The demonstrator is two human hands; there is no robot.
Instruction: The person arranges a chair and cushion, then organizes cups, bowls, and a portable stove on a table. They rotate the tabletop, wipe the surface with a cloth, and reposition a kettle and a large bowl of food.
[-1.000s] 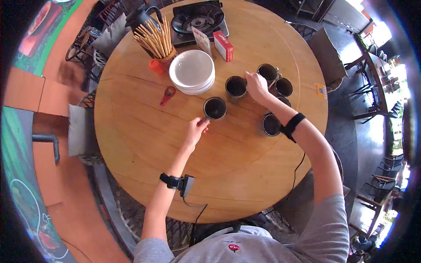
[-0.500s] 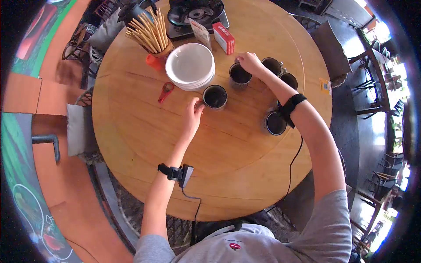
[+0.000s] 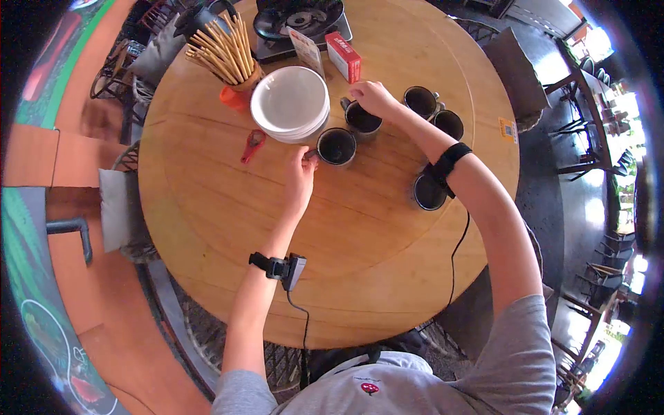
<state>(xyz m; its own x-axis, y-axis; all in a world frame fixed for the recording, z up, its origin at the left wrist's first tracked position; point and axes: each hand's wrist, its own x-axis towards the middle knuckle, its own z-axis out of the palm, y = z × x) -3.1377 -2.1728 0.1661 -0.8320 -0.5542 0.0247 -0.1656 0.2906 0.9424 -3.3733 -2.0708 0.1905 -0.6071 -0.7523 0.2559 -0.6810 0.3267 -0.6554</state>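
On the round light-wood table [image 3: 332,277] in the head view, I see the left hand [image 3: 301,176] pinching the handle of a round, black-lined mug [image 3: 337,146], its fingers hiding most of that handle. The right hand [image 3: 371,98] is curled at the far rim of a second dark, round mug [image 3: 364,120], just beside the first; I cannot tell whether it grips. The right wrist's black fabric strap [image 3: 451,160] partly covers another dark mug [image 3: 429,194]. The picture's top edge crops the black gas stove [image 3: 297,19].
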